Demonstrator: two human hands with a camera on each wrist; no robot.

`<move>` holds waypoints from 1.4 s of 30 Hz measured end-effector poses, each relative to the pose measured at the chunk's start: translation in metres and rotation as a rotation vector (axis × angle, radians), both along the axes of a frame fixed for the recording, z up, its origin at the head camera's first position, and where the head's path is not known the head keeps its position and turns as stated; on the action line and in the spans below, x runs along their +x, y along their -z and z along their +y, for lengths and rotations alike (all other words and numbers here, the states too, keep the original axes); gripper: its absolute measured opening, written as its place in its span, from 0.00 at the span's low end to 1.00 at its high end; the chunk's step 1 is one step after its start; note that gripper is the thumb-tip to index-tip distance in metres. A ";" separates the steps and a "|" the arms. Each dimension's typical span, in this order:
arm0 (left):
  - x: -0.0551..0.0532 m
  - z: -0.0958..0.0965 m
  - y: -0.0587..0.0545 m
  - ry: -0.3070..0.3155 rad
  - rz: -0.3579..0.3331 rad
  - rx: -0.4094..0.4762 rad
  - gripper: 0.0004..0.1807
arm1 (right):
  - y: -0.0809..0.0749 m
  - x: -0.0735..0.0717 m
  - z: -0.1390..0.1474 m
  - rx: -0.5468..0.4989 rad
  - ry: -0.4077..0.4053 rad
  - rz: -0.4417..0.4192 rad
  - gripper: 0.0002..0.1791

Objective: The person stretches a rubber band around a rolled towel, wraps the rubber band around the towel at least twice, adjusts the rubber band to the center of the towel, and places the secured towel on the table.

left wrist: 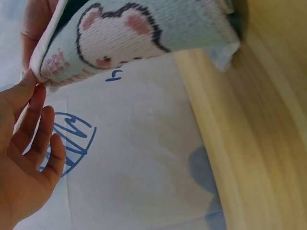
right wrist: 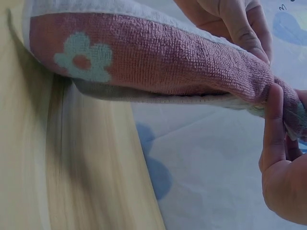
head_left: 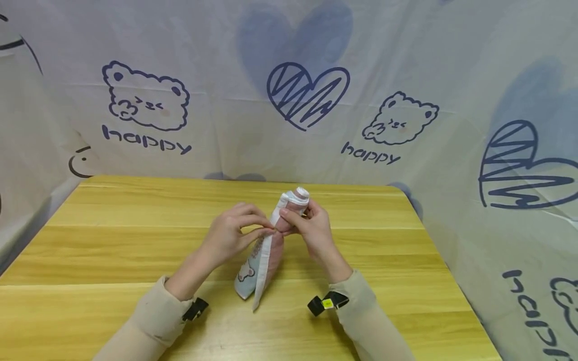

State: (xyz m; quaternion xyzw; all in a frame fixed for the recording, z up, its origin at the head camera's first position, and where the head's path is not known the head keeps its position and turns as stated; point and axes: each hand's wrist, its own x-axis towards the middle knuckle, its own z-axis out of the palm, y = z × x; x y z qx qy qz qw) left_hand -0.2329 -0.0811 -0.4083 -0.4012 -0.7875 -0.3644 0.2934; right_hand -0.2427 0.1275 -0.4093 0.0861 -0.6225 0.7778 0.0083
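Observation:
A small terry towel (head_left: 274, 258) is held up over the table, its upper end rolled or bunched and its lower part hanging in two flaps. One side is pale blue with a white bear, which shows in the left wrist view on the towel (left wrist: 120, 36); the other is pink with a mint flower, seen on the towel (right wrist: 158, 55) in the right wrist view. My left hand (head_left: 236, 226) pinches the white edge between thumb and forefinger, other fingers loosely bent. With thumb and fingers, my right hand (head_left: 314, 225) grips the rolled upper part, close beside the left fingertips.
Below lies a wooden table (head_left: 135, 250) with light yellow grain. A pale cloth curtain (head_left: 217, 100) printed with bears and hearts hangs behind it and along the sides. Black straps (head_left: 195, 309) with small cameras sit at both sleeve cuffs.

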 end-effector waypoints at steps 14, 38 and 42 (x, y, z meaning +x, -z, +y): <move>0.007 0.011 0.002 0.010 -0.054 -0.264 0.05 | 0.001 -0.004 -0.002 -0.014 0.070 -0.053 0.15; -0.006 -0.007 0.005 0.212 -0.334 0.066 0.07 | 0.004 -0.011 0.013 -0.029 -0.291 0.075 0.39; -0.008 -0.007 0.008 0.223 -0.375 0.062 0.06 | 0.005 -0.011 0.014 -0.041 -0.318 0.073 0.40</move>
